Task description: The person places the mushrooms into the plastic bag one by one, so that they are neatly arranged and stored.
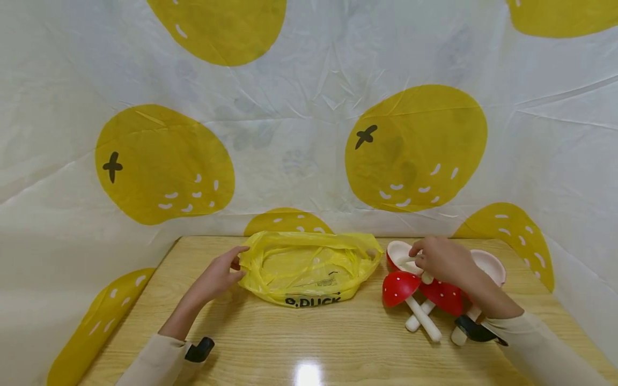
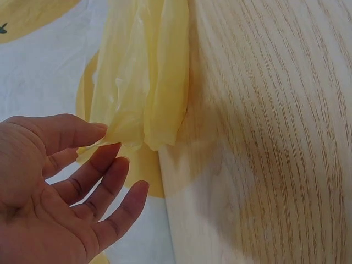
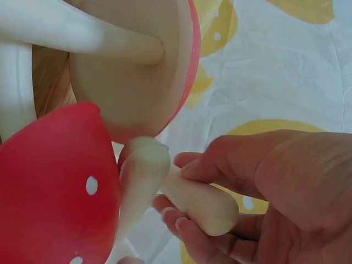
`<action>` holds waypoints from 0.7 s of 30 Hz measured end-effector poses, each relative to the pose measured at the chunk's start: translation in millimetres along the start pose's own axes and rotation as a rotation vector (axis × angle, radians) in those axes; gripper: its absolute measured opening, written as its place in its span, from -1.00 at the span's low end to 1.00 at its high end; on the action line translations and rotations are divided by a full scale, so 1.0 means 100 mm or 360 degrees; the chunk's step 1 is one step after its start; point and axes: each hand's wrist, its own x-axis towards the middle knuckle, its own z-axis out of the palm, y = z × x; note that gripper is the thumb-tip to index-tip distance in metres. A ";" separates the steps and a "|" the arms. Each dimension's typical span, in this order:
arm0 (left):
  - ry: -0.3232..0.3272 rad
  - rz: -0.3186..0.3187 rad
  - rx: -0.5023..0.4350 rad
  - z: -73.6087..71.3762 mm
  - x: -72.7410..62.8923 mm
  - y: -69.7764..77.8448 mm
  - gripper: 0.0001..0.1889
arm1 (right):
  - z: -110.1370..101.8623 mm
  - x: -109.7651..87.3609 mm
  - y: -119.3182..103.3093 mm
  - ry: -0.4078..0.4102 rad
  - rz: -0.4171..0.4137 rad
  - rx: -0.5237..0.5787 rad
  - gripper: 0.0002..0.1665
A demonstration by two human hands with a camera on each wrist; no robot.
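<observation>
My left hand point(image 1: 219, 276) pinches the left edge of a yellow plastic bag point(image 1: 301, 297), thumb against fingertips; the other fingers are loosely bent in the left wrist view. The bag stands with its mouth spread and dark lettering on its front. Over on the right, my right hand point(image 1: 446, 260) is above a group of toy mushrooms with red, white-dotted caps. In the right wrist view its thumb and fingers grip the pale stem point(image 3: 206, 203) of a toy mushroom. Close by are a red cap point(image 3: 55, 187) and an upturned mushroom's cream underside point(image 3: 124, 99).
A front toy mushroom point(image 1: 402, 288) lies with its stem across another stem. Another upturned cap point(image 1: 490, 265) sits behind my right wrist. The wooden table point(image 1: 270, 343) is bordered at the back and sides by a white sheet point(image 1: 299, 161) with yellow fruit shapes.
</observation>
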 end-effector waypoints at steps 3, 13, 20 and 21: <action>0.0007 -0.0006 0.0003 0.00 -0.01 -0.01 -0.36 | -0.01 -0.01 0.03 0.0066 0.0009 0.0046 -0.74; 0.0000 -0.0006 -0.0001 0.01 -0.01 -0.03 -0.36 | -0.03 -0.05 0.10 0.0262 -0.0023 0.0357 -0.69; -0.0005 -0.0005 0.0012 0.01 0.00 0.00 -0.36 | -0.04 -0.07 0.07 0.0199 -0.0011 0.0465 -0.66; -0.0004 -0.0008 0.0013 0.01 0.00 0.00 -0.36 | -0.04 -0.07 0.07 0.0197 -0.0017 0.0477 -0.67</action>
